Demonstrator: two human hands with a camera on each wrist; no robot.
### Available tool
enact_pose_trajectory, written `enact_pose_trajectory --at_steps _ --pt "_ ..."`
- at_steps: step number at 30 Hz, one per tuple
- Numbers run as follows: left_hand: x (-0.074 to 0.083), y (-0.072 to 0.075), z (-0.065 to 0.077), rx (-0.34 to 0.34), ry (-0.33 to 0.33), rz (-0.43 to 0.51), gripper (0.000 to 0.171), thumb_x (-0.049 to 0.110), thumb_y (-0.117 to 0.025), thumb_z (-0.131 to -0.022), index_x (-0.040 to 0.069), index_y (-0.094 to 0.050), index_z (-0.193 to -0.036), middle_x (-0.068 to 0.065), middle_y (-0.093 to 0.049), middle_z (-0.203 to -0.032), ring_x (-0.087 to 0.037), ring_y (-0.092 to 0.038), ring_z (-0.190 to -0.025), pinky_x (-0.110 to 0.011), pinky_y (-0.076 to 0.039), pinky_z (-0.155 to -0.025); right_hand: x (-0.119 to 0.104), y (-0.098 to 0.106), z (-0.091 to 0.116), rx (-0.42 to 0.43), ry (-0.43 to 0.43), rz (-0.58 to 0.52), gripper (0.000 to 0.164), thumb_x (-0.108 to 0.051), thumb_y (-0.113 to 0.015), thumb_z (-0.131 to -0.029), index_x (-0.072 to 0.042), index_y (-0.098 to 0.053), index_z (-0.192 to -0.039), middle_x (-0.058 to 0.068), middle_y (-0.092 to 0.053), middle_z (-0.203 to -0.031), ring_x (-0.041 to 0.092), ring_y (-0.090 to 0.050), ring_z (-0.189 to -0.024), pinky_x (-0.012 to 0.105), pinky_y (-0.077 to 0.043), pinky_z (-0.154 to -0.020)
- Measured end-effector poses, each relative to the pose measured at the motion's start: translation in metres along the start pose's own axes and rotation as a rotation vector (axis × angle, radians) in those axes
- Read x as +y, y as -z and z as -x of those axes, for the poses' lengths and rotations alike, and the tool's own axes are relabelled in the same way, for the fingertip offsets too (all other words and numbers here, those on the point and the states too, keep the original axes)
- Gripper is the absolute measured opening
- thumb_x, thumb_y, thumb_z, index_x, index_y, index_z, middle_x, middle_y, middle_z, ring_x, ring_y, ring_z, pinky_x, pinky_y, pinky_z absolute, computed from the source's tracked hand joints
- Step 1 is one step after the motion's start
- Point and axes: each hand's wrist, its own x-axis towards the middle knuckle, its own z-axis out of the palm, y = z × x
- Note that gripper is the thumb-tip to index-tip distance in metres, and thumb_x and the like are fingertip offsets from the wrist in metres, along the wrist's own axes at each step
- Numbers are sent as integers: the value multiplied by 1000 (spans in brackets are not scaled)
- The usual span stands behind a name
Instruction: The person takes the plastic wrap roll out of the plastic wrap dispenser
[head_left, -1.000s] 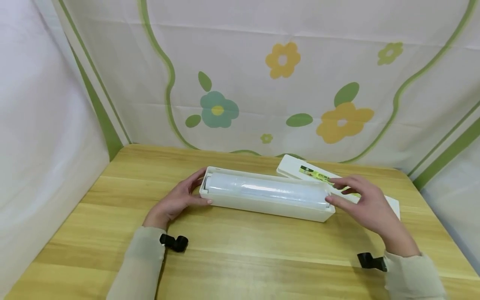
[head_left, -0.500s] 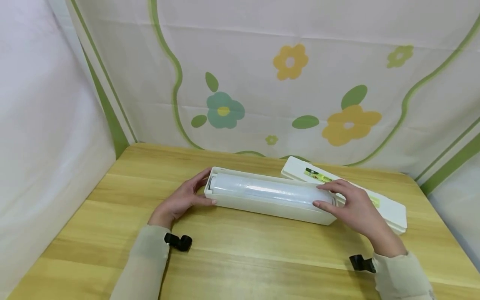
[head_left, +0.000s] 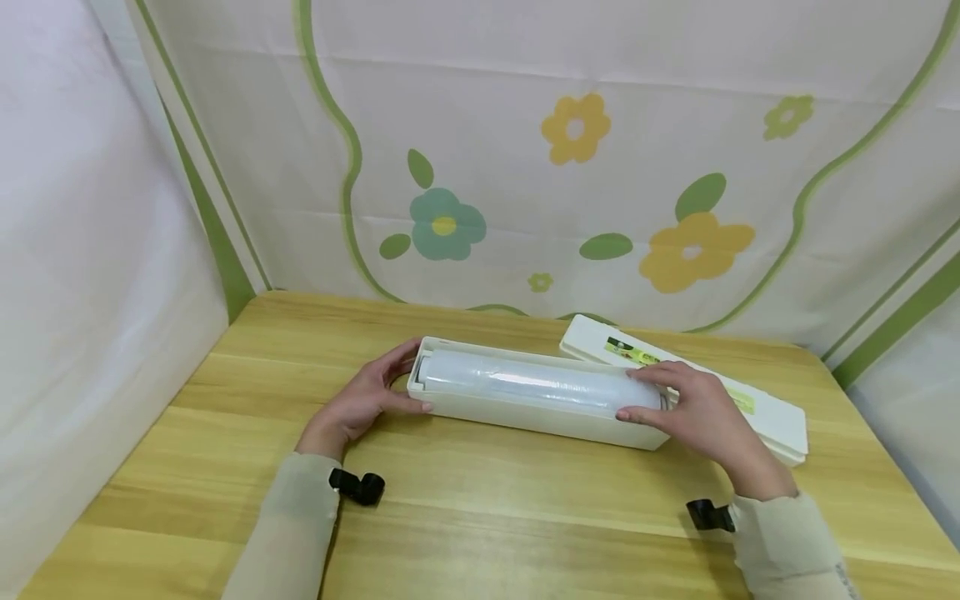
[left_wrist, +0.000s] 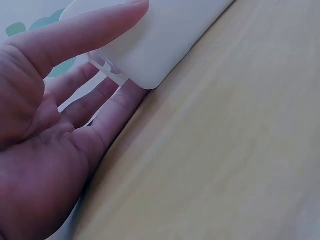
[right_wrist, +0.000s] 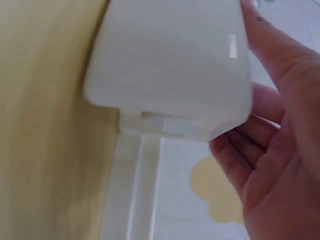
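A long white box [head_left: 536, 423] without its lid sits on the table in the head view, a roll of cling film [head_left: 517, 375] lying inside. My left hand [head_left: 360, 407] grips the box's left end, thumb on the front wall and fingers behind the end, as the left wrist view also shows. At the other end my right hand [head_left: 701, 408] reaches over the rim, with thumb and fingertips pinching the roll near its right end. Seen from the right wrist, the box's end wall [right_wrist: 165, 55] stands beside the curled fingers [right_wrist: 232, 160].
Behind the box, a white lid [head_left: 776, 421] with a green and yellow label lies slantwise, partly hidden by the right hand. A flowered white curtain [head_left: 480, 125] rises along the back edge of the wooden table [head_left: 480, 508]. Black camera mounts [head_left: 360, 487] sit on both wrists.
My right hand has moved left from the box's right end, its thumb and fingertips now farther in along the roll. The left hand keeps its grip on the box.
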Motion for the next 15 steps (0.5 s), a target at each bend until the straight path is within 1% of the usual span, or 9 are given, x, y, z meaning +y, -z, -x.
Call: enact_pose_trajectory --at_steps 3,6,10,13,14,15 --pt "1 0 -1 7 3 0 112 -2 -92 -79 19 -31 -171 -9 -41 -169 -33 -37 -154 -20 -52 -101 -1 2 -2 -28 -5 7 61 -42 -95 -81 -7 -79 -128 17 -79 -125 38 -73 -111 55 -58 -89" --pt "1 0 -1 5 5 -3 111 -1 -92 -80 18 -31 -171 -10 -41 -170 -34 -36 -155 -19 -51 -102 -2 4 -4 -72 -30 14 65 -46 -94 -81 -7 -78 -130 18 -78 -128 35 -73 -108 52 -57 -88" --pt "0 -1 -1 0 9 -11 111 0 -92 -80 17 -30 -171 -10 -40 -170 -33 -36 -156 -19 -49 -104 -4 7 -8 -137 -32 53 71 -51 -95 -78 -5 -78 -130 16 -78 -125 31 -71 -103 48 -57 -86" --pt "0 -1 -1 8 8 -10 112 0 -93 -79 18 -31 -171 -10 -41 -169 -33 -37 -155 -20 -50 -104 -7 9 -15 -180 -12 89 69 -53 -96 -75 -6 -81 -124 12 -80 -119 26 -71 -99 46 -57 -86" --pt "1 0 -2 13 7 -11 112 -1 -93 -79 18 -32 -171 -10 -41 -169 -33 -37 -155 -20 -51 -103 -10 10 -19 -195 -10 102 67 -53 -97 -74 -7 -82 -121 10 -81 -115 24 -70 -95 45 -57 -85" --pt "1 0 -2 17 3 -12 112 -1 -93 -78 18 -33 -170 -10 -41 -169 -34 -37 -154 -20 -51 -103 -13 11 -22 -210 -10 114 61 -53 -97 -74 -9 -83 -114 6 -81 -108 21 -68 -90 43 -56 -83"
